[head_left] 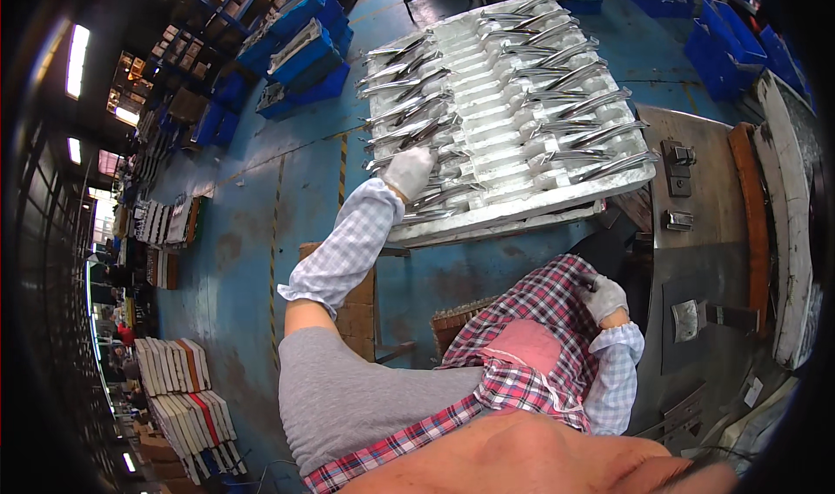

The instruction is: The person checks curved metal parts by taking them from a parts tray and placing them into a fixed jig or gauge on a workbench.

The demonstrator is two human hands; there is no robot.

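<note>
A white foam tray (500, 103) stands in front of me, with two columns of long, shiny metal parts (570, 103) lying slantwise in its slots. My left hand (409, 172), in a pale glove, reaches to the tray's near left side. Its fingers are curled at a metal part in the left column; the fingertips are partly hidden. On my right, my gloved right hand (604, 299) rests on the red plaid apron (544, 298) over my leg, fingers loosely bent and apart. It holds no part that I can see.
A metal-topped workbench (700, 268) with small metal blocks stands close on my right. Blue crates (300, 50) are stacked at the far left, and more blue bins (726, 50) stand at the far right. Foam trays (187, 398) are piled at the lower left.
</note>
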